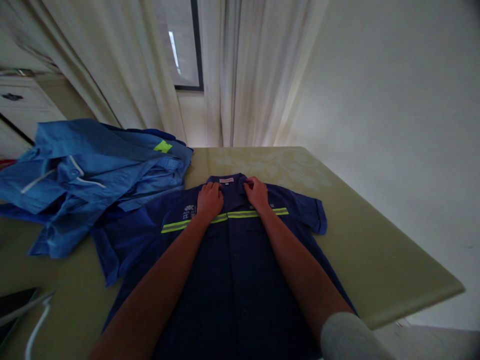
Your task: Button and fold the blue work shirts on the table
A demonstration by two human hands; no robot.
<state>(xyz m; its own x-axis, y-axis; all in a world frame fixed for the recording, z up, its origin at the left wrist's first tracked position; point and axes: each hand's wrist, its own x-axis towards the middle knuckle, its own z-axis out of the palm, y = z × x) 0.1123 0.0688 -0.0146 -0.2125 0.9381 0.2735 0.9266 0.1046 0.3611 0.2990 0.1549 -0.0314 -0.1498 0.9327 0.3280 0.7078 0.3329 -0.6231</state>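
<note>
Head view. Dark blue shirt (232, 270) lies front up and closed on the table (375, 240). Its collar (227, 181) points toward 12 o'clock, its hem runs out of frame at 6 o'clock, and its short sleeves spread toward 9 and 3 o'clock. Left hand (210, 200) rests on the cloth just at 9 o'clock of the collar, and right hand (257, 192) just at 3 o'clock of it. Both touch the yellow stripe (176, 226) that crosses the chest. Fingers of both hands are curled under, knuckles up; whether they pinch cloth beneath cannot be told. Pile of lighter blue clothes (86, 170) lies at 10 o'clock, meeting the shirt's sleeve on that side. Dark flat device (15, 302) and white cable (37, 325) sit at 8 o'clock, and curtains (247, 75) hang at 12 o'clock. Judged step: squaring the collar and shoulders of a shirt already laid flat. A further move calls for an even pull from both hands, so that the front does not wrinkle, and for room kept clear of the pile.
</note>
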